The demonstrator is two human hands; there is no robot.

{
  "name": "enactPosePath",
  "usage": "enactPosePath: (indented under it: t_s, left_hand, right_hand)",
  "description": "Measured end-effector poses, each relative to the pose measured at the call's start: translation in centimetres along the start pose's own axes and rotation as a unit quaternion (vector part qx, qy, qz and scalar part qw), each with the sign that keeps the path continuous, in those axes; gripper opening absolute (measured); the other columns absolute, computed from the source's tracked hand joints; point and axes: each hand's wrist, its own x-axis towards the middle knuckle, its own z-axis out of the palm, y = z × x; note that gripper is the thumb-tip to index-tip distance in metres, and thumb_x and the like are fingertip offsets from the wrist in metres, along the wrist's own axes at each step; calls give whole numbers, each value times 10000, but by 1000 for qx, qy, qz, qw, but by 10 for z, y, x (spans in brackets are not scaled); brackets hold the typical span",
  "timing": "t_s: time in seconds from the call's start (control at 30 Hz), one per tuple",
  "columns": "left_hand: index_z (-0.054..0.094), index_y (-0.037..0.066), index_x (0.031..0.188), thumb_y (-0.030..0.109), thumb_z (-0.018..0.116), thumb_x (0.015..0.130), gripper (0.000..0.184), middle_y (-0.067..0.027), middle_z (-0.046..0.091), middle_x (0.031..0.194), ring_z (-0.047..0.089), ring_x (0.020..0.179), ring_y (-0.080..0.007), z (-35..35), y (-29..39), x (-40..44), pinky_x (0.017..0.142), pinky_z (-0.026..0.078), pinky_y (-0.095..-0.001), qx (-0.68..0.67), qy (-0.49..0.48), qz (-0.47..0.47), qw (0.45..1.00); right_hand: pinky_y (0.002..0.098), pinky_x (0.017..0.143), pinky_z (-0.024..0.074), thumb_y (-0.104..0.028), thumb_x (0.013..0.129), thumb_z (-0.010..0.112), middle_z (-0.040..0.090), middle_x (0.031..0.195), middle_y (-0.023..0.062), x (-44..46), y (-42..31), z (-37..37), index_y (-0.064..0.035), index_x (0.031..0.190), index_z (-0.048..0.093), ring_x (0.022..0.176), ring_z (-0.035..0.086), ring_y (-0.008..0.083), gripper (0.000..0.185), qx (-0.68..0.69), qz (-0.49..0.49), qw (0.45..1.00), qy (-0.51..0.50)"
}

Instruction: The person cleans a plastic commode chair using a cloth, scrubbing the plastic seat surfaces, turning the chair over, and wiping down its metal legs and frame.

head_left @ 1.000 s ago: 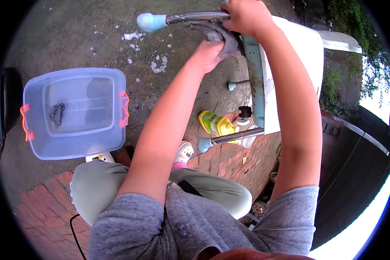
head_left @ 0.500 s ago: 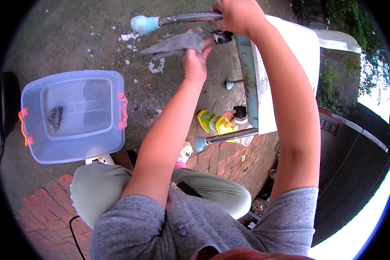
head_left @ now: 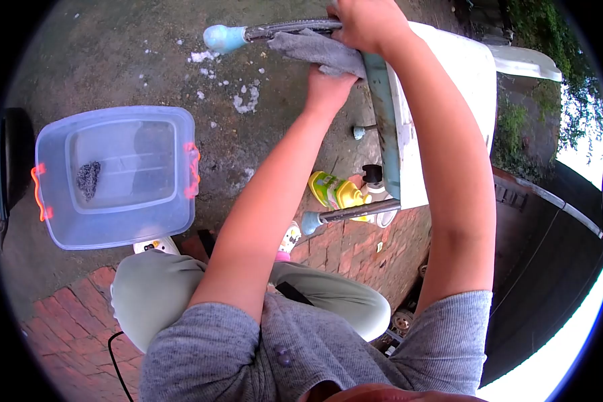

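A chair (head_left: 442,100) with a white seat, a pale blue rim and metal legs lies tipped on its side. My right hand (head_left: 370,25) is closed around the upper metal leg (head_left: 295,29), near where it meets the seat; some of its fingertips are hidden. That leg ends in a light blue rubber foot (head_left: 224,39). A grey cloth (head_left: 318,52) is bunched in my left hand (head_left: 331,88), just below the same leg and close to the seat's rim. The cloth covers most of the left fingers.
A clear plastic tub (head_left: 124,228) with orange handles, holding a dark scouring pad (head_left: 88,181), stands at the left. A yellow-green bottle (head_left: 335,191) lies by the lower chair leg (head_left: 358,210). White foam (head_left: 246,99) spots the ground; red bricks (head_left: 74,321) lie nearer me.
My left hand has moved right and slightly up with the grey cloth, closer to the seat and upper leg. The dark piece by the leg is now covered. My right hand stays in place.
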Motion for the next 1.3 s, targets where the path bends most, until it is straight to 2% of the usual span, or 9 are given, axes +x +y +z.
enactPosePath:
  t_s: [0.43,0.5,0.53,0.67,0.8,0.87,1.07,1.17,1.3]
  left_hand:
    - [556,43,1026,148,617,765,288,-47,603,987,571,933,-220,-12,-13,14,820,439,-354,175,98,108,974]
    - [509,71,1107,192,512,836,297,-72,553,1097,547,996,-265,-22,-4,13,857,442,-414,-94,58,-105,988]
    - [420,91,1198,206,401,890,330,-99,482,1190,508,1053,-293,-27,-5,11,922,403,-468,-247,99,-196,944]
    - [407,83,1216,164,442,883,345,-71,463,1193,473,1089,-223,-33,-13,-5,957,364,-415,-349,51,-244,903]
    - [381,88,1223,177,428,892,346,-101,459,1216,458,1114,-245,-24,-8,-5,988,335,-427,-302,-2,-194,933]
    - [402,78,1238,25,495,799,452,-43,450,1198,440,1112,-168,-26,-4,-4,964,350,-338,-295,-86,-203,930]
    - [422,60,1189,-55,545,687,530,-24,496,1111,481,1043,-150,-1,3,2,890,398,-290,-27,-7,-105,994]
    - [428,60,1167,-77,548,671,528,-25,511,1087,502,1015,-157,3,5,2,858,420,-280,-20,-23,-31,999]
    - [431,73,1164,-50,560,702,495,-25,509,1095,493,1027,-150,0,10,10,855,419,-284,-69,-49,-91,992]
  right_hand:
    - [385,692,501,-227,625,599,646,772,140,3,-15,-3,-94,733,659,781,631,291,182,7,-8,1000,-1]
    - [385,692,501,-238,628,606,645,769,140,3,-14,-4,-95,738,659,781,631,289,187,11,-6,1000,4]
    - [385,692,501,-248,631,614,645,765,140,3,-13,-4,-96,743,659,782,631,287,194,15,-3,1000,8]
    - [385,686,503,-284,636,629,644,755,136,6,-3,3,-100,748,656,768,633,284,216,-3,-20,1000,-6]
    - [385,674,504,-301,642,636,645,751,128,4,4,12,-100,746,649,752,635,282,227,-27,-25,999,28]
    - [385,670,504,-306,648,634,645,752,127,3,7,13,-99,742,647,747,635,282,228,-23,-28,999,40]
    - [393,666,500,-347,688,623,645,751,127,1,6,12,-91,747,645,742,632,289,264,-32,-52,997,45]
    - [397,667,498,-382,693,618,642,751,135,-2,7,5,-84,762,643,741,628,297,307,-16,-43,998,37]
    - [406,667,495,-438,708,592,638,752,147,-6,11,2,-81,776,645,740,624,307,367,-7,-38,999,31]
